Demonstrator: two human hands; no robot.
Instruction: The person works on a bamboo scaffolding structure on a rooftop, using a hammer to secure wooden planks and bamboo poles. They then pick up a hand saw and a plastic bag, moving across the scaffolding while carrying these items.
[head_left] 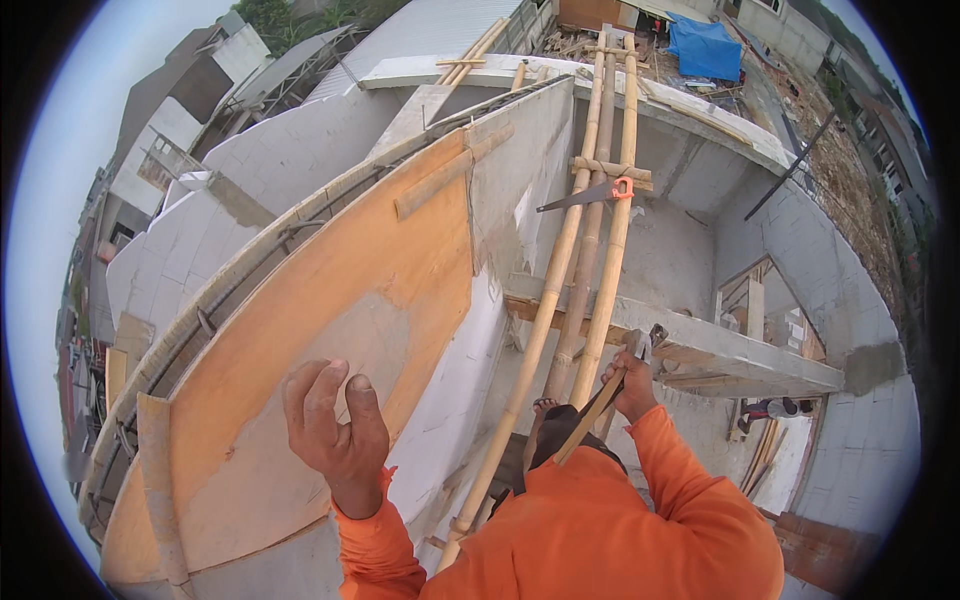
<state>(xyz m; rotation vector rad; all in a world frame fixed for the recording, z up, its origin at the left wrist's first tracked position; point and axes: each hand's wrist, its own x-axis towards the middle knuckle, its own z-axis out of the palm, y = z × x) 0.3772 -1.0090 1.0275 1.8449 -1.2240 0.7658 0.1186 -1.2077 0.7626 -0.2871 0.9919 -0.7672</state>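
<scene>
My right hand is closed round a hammer, its wooden handle slanting back toward my body and its metal head above my fist. Beneath and beyond it run long bamboo poles. My left hand is raised in front of an orange-brown plywood panel, fingers bent and thumb apart, with nothing visible in it. Whether it touches the panel I cannot tell. Farther out, a handsaw with a red-orange handle lies across the poles by a short bamboo crosspiece.
Steel bars run along the curved wall top behind the panel. Right of the poles, the space drops to a lower level, crossed by a concrete beam. Another person is down there. A blue tarp lies at the far end.
</scene>
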